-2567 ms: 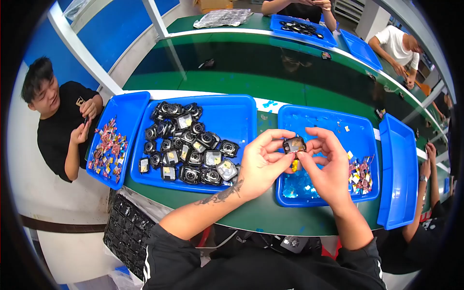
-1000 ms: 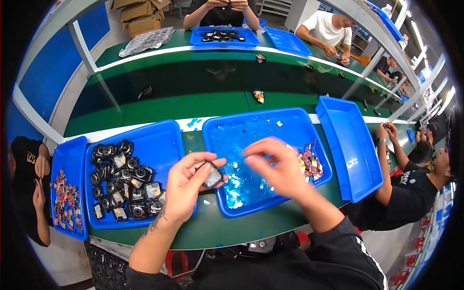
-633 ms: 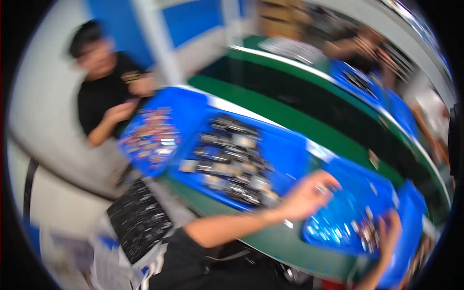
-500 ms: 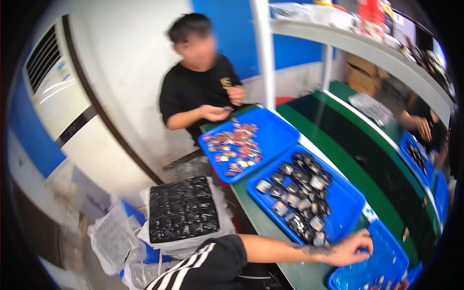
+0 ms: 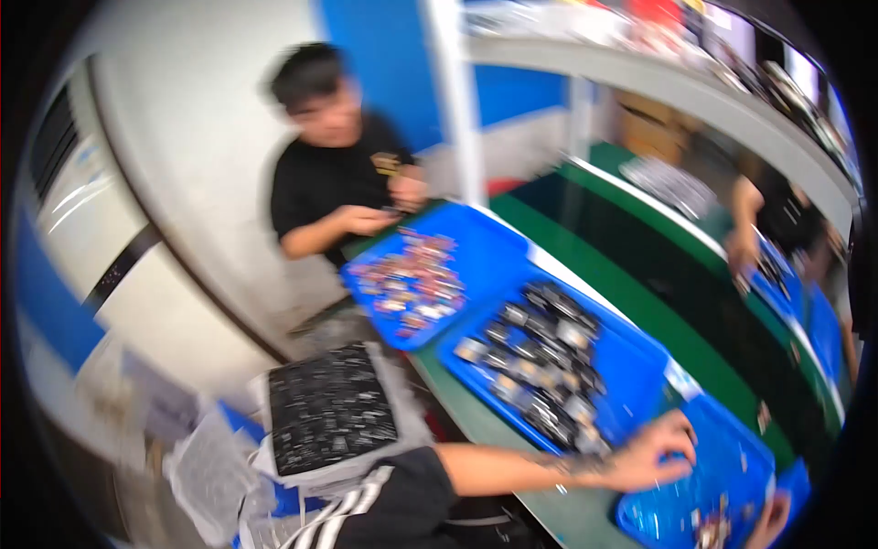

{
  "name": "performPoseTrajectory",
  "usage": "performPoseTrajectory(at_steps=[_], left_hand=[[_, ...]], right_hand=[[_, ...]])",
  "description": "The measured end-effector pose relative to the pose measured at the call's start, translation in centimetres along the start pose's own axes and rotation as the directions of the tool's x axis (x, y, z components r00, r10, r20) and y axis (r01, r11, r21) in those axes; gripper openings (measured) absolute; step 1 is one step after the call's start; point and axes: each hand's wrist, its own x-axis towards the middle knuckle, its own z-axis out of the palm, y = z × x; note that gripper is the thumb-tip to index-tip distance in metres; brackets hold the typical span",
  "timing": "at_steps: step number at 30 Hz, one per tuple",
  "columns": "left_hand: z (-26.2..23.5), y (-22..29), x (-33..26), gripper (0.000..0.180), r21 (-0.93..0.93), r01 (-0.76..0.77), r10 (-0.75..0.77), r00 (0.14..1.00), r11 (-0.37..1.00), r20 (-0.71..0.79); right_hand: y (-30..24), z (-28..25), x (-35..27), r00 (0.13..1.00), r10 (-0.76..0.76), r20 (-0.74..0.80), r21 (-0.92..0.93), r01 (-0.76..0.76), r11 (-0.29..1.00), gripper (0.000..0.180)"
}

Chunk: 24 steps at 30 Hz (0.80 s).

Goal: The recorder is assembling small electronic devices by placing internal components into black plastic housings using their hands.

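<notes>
Left hand (image 5: 654,453), fingers spread, rests on a blue tray's rim (image 5: 722,430) at lower right; right hand (image 5: 773,520) barely visible, grip unclear; black parts tray (image 5: 549,366) alongside.

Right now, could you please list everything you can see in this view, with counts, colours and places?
Blue trays: three on the bench; left tray with small reddish parts, middle tray with dark parts, right tray under the hand.
Green bench: one, running lower centre to upper right.
Black moulded tray: one, stacked low at left.
Co-worker in black shirt: one, upper left, hands together.
Other people: blurred, far right; count unclear.
Left hand: resting in the right tray.
Right hand: barely visible at lower right edge.
</notes>
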Motion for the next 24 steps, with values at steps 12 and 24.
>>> performPoseTrajectory(at_steps=[12,24], left_hand=[[-0.9,0.4,0.3,0.027,0.146,0.214,-0.227,0.971,0.966,0.08],[-0.5,0.4,0.2,0.011,0.188,0.19,-0.203,0.978,0.964,0.054]], right_hand=[[-22.1,11.8,1.2,0.832,0.344,0.436,0.488,-0.539,0.686,0.009],[-25.0,18.0,2.1,0.886,0.173,0.429,0.344,-0.338,0.876,0.007]])
